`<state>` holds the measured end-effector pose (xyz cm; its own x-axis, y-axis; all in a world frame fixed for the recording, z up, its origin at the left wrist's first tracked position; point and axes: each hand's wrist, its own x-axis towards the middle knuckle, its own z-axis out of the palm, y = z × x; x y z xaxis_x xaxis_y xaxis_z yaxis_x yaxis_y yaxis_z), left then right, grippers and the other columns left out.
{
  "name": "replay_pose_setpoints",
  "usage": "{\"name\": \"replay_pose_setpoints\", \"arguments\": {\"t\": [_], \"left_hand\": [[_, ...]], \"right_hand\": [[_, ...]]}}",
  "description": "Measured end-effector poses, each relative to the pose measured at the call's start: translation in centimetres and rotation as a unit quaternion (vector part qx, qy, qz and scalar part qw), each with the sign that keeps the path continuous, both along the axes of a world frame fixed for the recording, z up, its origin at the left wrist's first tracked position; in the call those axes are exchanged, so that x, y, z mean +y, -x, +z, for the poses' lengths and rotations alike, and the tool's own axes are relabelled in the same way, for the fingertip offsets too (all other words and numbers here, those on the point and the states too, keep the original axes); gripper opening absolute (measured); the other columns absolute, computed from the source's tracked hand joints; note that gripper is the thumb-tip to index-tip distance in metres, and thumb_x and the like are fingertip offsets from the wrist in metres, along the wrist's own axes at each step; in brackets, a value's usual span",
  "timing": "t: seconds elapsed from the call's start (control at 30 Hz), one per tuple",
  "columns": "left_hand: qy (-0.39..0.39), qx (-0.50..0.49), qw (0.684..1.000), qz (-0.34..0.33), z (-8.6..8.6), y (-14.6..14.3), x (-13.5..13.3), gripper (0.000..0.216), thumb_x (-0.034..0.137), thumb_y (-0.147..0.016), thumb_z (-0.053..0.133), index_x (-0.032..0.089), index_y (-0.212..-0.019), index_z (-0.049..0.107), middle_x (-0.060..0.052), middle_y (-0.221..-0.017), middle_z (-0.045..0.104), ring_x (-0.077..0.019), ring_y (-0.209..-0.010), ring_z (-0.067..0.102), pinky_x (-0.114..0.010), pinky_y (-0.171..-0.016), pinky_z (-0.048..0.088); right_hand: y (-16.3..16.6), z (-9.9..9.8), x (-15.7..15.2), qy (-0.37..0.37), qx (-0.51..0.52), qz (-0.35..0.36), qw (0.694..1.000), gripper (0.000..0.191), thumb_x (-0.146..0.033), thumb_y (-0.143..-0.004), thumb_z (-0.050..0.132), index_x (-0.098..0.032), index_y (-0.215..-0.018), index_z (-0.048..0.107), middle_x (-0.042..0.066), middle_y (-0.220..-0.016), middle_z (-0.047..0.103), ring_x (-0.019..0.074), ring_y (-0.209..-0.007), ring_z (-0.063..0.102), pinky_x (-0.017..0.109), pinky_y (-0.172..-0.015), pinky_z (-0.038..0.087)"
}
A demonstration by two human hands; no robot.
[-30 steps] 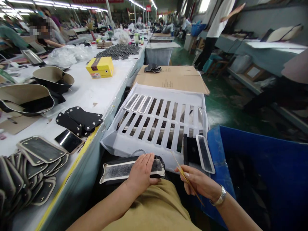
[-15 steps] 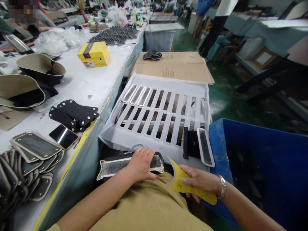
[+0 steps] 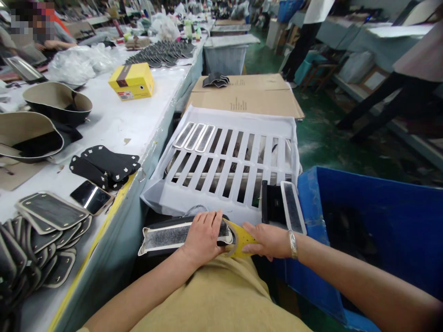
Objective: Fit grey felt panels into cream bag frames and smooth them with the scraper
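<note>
My left hand (image 3: 204,234) is closed over the right part of a long black piece with a pale-edged grey panel (image 3: 166,236). That piece lies level in front of my body. My right hand (image 3: 268,240) grips a flat yellow piece with a concave, notched end (image 3: 238,237). The concave edge sits at the right end of the black piece, close to my left fingers; whether they touch is hard to tell. Beyond both hands is a white slotted tray (image 3: 214,196). Three pale-rimmed strips (image 3: 194,137) lie at its far left, and another pale-rimmed strip (image 3: 293,207) at its near right.
A blue bin (image 3: 311,203) stands at my right. The white table on my left bears stacked dark panels (image 3: 51,212), a phone (image 3: 90,197), black straps (image 3: 109,163) and a yellow box (image 3: 131,82). Cardboard (image 3: 242,94) lies behind the tray. Other people are nearby.
My right hand has moved left and slightly up, bringing the yellow piece's concave end to the right end of the black piece. My left hand keeps its hold.
</note>
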<state>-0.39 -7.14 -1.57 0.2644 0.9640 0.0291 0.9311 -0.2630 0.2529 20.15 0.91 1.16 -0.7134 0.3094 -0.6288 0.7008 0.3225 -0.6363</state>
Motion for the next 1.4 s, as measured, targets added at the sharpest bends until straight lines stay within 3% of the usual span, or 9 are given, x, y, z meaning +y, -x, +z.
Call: {"name": "replay_pose_setpoints", "arguments": {"t": [0.3,0.53,0.93,1.4], "left_hand": [[-0.028,-0.039,0.999,-0.006,-0.4,0.4,-0.1,0.092,0.04,-0.065,0.065,0.015,-0.14,0.019,-0.015,-0.116,0.049,-0.0312,-0.107,0.046,-0.045,-0.094,0.034],[-0.019,-0.038,0.999,-0.009,-0.3,0.4,-0.2,0.093,0.037,-0.064,0.066,0.016,-0.141,0.017,-0.015,-0.118,0.049,-0.0309,-0.108,0.045,-0.045,-0.093,0.035],[-0.006,-0.039,0.999,-0.008,-0.4,0.4,-0.2,0.091,0.028,-0.062,0.06,0.017,-0.141,0.017,-0.015,-0.12,0.048,-0.0315,-0.109,0.044,-0.046,-0.095,0.033],[-0.022,-0.03,0.999,-0.008,-0.5,0.2,-0.4,0.093,0.035,-0.063,0.064,0.016,-0.141,0.017,-0.016,-0.117,0.048,-0.0315,-0.107,0.044,-0.046,-0.094,0.034]], "right_hand": [[1.5,0.3,1.5,-0.011,-0.023,0.061,0.998,0.034,-0.041,-0.082,0.048,-0.016,-0.104,0.041,-0.005,-0.049,0.052,0.0113,-0.033,0.046,0.024,-0.039,0.034],[2.6,1.3,2.5,0.02,-0.061,0.099,0.993,0.03,-0.039,-0.082,0.048,-0.017,-0.101,0.041,-0.006,-0.05,0.052,0.0114,-0.033,0.048,0.022,-0.036,0.037],[3.3,1.3,3.4,0.06,-0.074,0.142,0.985,0.031,-0.04,-0.082,0.046,-0.017,-0.102,0.038,-0.005,-0.053,0.055,0.0121,-0.034,0.05,0.021,-0.034,0.039],[2.5,0.4,2.4,0.103,-0.023,0.083,0.991,0.033,-0.042,-0.082,0.048,-0.018,-0.103,0.039,-0.005,-0.054,0.055,0.0117,-0.036,0.05,0.022,-0.036,0.038]]}}
